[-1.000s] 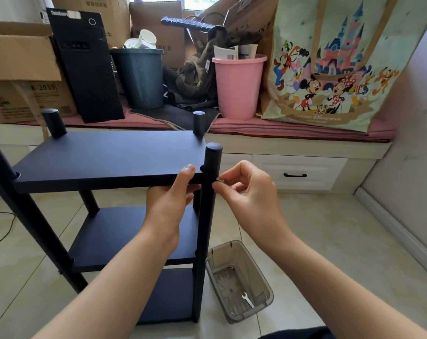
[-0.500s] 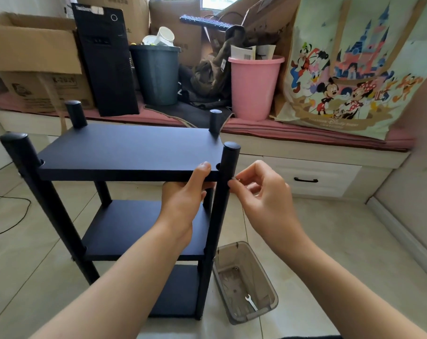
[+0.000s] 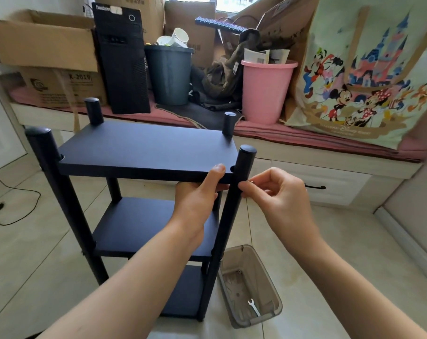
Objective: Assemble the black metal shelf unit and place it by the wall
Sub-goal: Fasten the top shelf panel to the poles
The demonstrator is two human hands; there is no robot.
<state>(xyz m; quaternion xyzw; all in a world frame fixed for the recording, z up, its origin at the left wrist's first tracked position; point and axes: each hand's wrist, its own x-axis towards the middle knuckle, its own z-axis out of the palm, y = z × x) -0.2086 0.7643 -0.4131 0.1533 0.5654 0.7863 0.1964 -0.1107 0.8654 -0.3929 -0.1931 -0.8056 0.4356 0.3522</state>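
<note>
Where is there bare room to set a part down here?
The top shelf is bare between its four posts; the floor tiles right of the clear bin are open. The window ledge is crowded with boxes, bins and a bag.

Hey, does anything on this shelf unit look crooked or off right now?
Nothing plainly wrong. The front right post leans, perhaps only lens distortion. An open notch shows in the top shelf corner beside it.
</note>
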